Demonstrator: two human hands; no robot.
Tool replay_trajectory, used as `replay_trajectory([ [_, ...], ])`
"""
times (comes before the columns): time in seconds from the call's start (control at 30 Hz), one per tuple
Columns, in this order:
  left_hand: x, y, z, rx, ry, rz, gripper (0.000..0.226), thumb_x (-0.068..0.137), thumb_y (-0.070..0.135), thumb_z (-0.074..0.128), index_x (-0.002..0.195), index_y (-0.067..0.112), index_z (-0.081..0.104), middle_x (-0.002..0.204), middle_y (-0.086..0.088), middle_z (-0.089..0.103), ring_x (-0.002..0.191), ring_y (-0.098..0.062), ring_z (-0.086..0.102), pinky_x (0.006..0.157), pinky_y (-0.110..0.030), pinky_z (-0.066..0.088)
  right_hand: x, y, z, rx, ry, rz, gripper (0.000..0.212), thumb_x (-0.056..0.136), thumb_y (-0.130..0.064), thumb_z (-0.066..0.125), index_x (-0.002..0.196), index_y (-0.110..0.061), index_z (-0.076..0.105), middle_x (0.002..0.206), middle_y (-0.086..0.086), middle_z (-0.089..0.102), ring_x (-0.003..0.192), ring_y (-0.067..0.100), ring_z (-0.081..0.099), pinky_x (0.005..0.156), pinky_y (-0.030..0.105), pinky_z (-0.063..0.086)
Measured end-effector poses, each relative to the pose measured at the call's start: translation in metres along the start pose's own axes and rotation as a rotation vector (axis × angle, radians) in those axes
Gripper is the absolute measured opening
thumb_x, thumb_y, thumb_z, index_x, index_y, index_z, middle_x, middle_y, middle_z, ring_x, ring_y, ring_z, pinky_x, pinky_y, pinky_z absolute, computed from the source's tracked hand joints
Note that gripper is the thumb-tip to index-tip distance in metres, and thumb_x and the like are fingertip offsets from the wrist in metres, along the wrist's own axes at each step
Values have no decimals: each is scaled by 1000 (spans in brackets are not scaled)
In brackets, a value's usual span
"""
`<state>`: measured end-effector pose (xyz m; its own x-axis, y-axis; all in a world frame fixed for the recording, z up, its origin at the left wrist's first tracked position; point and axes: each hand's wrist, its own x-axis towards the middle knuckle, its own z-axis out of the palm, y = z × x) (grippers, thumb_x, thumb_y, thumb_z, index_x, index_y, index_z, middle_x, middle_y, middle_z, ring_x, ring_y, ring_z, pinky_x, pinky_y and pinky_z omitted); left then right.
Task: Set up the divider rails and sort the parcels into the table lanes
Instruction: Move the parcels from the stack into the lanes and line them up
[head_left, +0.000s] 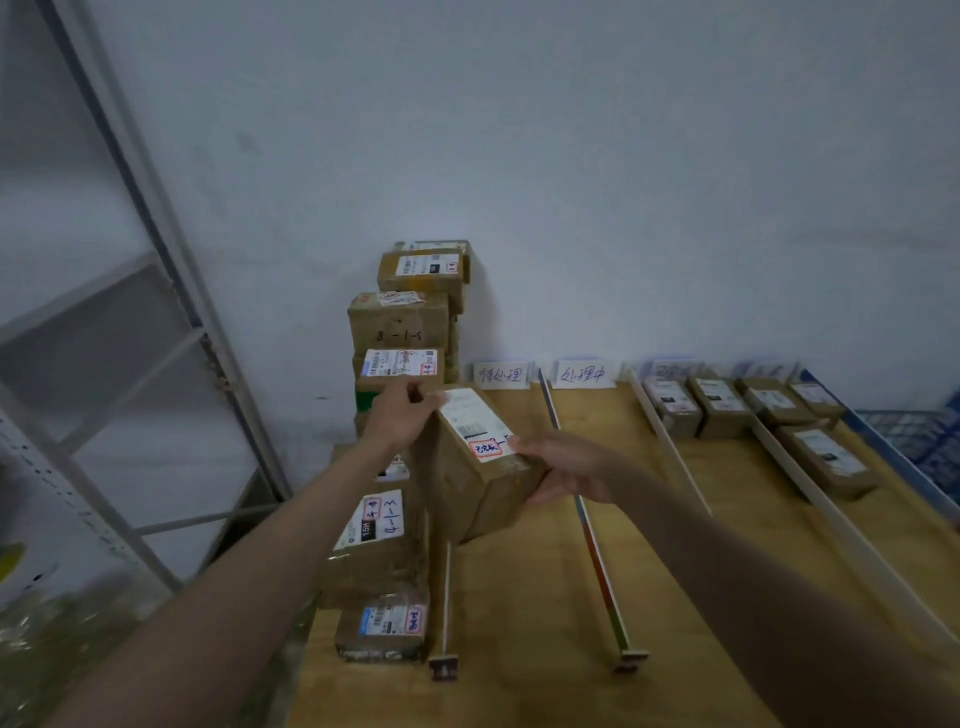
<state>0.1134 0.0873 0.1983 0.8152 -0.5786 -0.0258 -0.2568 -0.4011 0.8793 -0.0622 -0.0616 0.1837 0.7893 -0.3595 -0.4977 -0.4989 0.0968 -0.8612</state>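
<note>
Held parcel (480, 462): brown carton, white label up with a red-stamped mark, tilted, lifted clear of the wooden table (524, 613) above the leftmost lane, near its far half. Left hand (400, 415) grips the far-left top corner, fingers curled over the edge; right hand (563, 470) clamps the near-right side, thumb on the label edge, fingers under and hidden. Directly left of it, touching or nearly so, a tall parcel stack (400, 332) rises against the wall at the table's left edge; more cartons sit below it, one marked 4-1-3 (371, 525) and a small one at the front (384, 626). That stack crowds the left side of the carton. Divider rails run front to back: first rail (445, 608) just under the carton's near end, second rail (597, 556) passing beneath the right wrist, two white rails (670, 447) (841, 525) further right. Handwritten lane cards (501, 374) (582, 373) stand at the wall. Sorted parcels (722, 405) lie in the right lanes, well apart from the hands. Grey metal shelving (156, 260) at far left.
</note>
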Motion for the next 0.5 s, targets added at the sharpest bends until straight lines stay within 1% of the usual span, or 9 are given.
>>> replay_trajectory([
  [0.1,-6,9,32,52,-60,17,39,97,37,58,129,15,52,131,-5,59,123,-26,54,97,-37,46,-14,16,-20,9,78,18,39,95,-38,62,117,-6,63,112,13,70,95,27,72,86,44,59],
  [0.17,-6,11,51,120,-114,33,45,99,42,53,133,13,51,133,-6,57,123,-26,54,100,-40,47,-20,28,-34,12,156,40,42,95,-39,62,117,-3,62,110,14,70,93,27,72,84,45,60],
  [0.27,-5,9,78,281,-168,76,56,101,47,45,141,9,47,143,-9,51,129,-29,50,106,-44,43,-32,48,-58,9,319,67,49,95,-41,61,122,0,59,114,17,67,98,32,71,78,44,61],
  [0.3,-4,8,87,334,-186,97,57,101,47,44,143,8,46,144,-10,50,130,-29,49,107,-44,42,-37,55,-66,5,367,77,50,96,-42,60,123,0,59,115,18,66,99,33,69,77,43,62],
  [0.4,-7,10,117,462,-240,171,56,101,45,43,144,8,45,146,-12,48,132,-28,46,108,-39,38,-55,75,-92,-22,483,134,48,97,-46,54,120,-4,58,113,16,65,100,32,66,79,41,59],
  [0.43,-10,12,128,510,-253,200,56,102,44,42,145,8,44,148,-11,46,134,-28,44,108,-38,36,-60,81,-101,-12,523,150,48,97,-46,54,121,-4,58,111,15,65,97,31,66,76,39,58],
  [0.5,-15,16,148,628,-268,277,56,102,46,40,146,11,43,150,-8,43,135,-26,41,108,-39,35,-69,91,-119,32,596,161,50,97,-45,56,124,-2,57,100,11,64,85,26,65,64,35,57],
])
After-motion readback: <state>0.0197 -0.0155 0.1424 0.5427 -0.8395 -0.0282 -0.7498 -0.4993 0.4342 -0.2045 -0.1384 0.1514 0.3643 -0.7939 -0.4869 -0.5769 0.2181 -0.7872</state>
